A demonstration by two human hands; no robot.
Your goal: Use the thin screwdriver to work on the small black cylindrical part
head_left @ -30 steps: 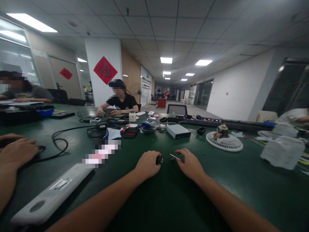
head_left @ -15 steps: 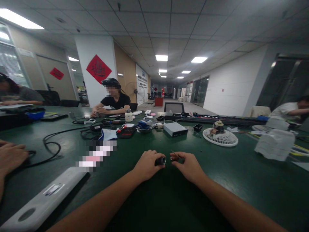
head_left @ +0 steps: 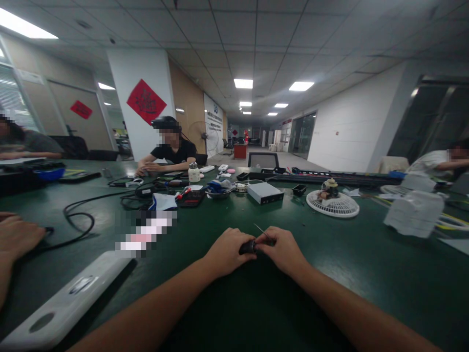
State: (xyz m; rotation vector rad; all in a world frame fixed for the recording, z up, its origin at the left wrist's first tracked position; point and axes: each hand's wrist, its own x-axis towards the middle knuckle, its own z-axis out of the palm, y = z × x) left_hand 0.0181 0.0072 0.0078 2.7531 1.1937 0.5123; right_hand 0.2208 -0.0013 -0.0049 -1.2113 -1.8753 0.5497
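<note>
My left grip (head_left: pixel 227 252) closed on a small black cylinder (head_left: pixel 247 247), my right grip (head_left: pixel 282 252) pinching a thin metal pin (head_left: pixel 261 232), green counter (head_left: pixel 330 298) around them (white case (head_left: pixel 69 298) label unreadable)

left hand (head_left: pixel 227 253) curled closed | right hand (head_left: pixel 282 251) curled, meeting left

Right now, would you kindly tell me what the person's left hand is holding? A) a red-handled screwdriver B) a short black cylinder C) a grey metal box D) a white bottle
B. The left hand is closed around the short black cylinder, whose far end meets the right hand.
</note>
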